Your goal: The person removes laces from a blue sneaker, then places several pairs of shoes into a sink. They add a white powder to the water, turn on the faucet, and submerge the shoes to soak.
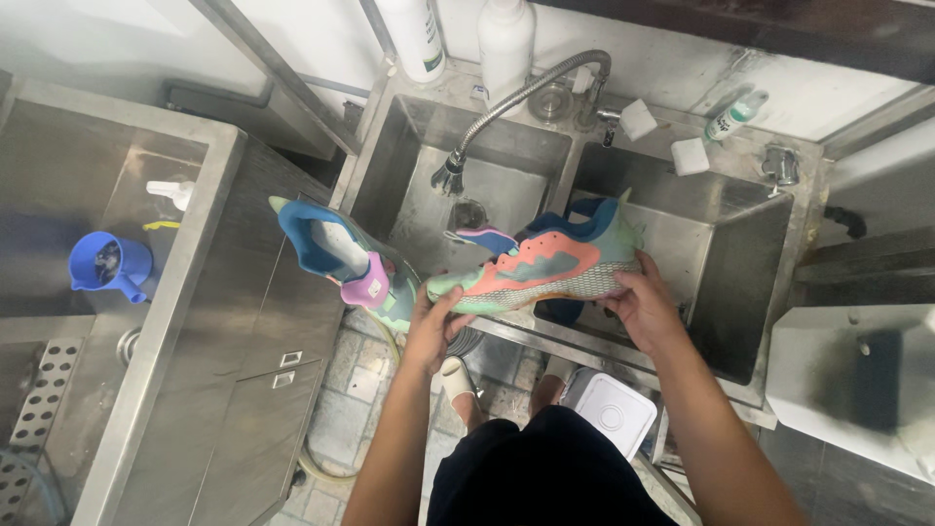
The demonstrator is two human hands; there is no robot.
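Observation:
Both my hands hold a colourful sneaker [545,265], mint green with an orange side panel and blue collar, sideways above the front edge of a steel double sink [623,190]. My left hand [433,326] grips its toe; my right hand [643,304] grips the heel and sole. A second matching sneaker [341,255], with a blue lining and a pink tab, sits to the left, touching my left hand; I cannot tell whether that hand holds it.
A flexible spray tap [516,97] hangs over the left basin. Two white bottles [458,39], two white sponges [662,136] and a small bottle [735,115] line the sink's back. A blue jug [109,265] sits in the left steel tub. A white lidded tub [612,414] stands by my feet.

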